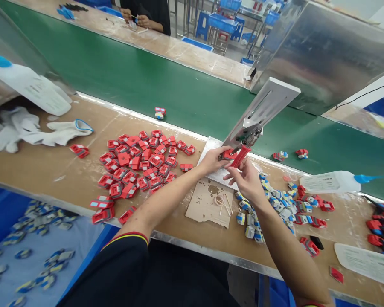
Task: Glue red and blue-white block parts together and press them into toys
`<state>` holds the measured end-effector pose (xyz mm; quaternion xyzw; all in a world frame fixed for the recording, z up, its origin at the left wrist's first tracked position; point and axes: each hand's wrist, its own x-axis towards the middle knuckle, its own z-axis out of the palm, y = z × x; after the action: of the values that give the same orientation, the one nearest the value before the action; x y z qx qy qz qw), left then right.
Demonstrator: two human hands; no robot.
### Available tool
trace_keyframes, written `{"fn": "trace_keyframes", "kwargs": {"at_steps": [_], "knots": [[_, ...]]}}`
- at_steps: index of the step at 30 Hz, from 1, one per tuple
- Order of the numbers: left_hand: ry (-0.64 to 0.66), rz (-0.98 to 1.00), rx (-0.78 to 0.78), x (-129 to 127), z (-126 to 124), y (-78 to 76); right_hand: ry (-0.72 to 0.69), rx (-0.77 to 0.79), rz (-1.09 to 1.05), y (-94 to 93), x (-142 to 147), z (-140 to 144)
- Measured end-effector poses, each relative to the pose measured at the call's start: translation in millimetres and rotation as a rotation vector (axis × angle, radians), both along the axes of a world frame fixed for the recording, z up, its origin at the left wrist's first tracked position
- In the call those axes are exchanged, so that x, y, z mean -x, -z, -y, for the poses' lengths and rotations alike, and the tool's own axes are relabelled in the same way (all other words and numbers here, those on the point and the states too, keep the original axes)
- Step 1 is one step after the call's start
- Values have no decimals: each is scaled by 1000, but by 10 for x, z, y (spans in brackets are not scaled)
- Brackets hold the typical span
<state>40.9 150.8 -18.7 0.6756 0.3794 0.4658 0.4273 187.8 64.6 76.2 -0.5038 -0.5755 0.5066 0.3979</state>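
Note:
A metal toggle clamp (pixel 251 134) is mounted on a tall slotted metal bracket (pixel 273 102) that stands on a pale base plate. My left hand (pixel 215 161) reaches in at the clamp's foot, its fingers closed about a small red plastic part (pixel 229 154) there. The clamp's ribbed red handle (pixel 241 156) slants down toward my right hand (pixel 248 178), whose fingers curl at its lower end. Left of the hands lies a heap of red and grey plastic parts (pixel 144 157). To the right is a pile of white, blue and yellow parts (pixel 280 202).
Beyond the bench runs a green conveyor belt (pixel 121 76) carrying a few assembled pieces. A cardboard scrap (pixel 208 207) with cotton swabs lies before the base plate. Bottles (pixel 329 182), white gloves (pixel 28 130) and a blue bin (pixel 83 243) surround the work. Opposite, a person's hands (pixel 144 20) handle something small.

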Motion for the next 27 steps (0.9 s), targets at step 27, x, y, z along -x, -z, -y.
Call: {"fn": "trace_keyframes", "kwargs": {"at_steps": [27], "knots": [[114,-1280,-252,1368,490,-417,-403,-571,591,388,-595,574]]}}
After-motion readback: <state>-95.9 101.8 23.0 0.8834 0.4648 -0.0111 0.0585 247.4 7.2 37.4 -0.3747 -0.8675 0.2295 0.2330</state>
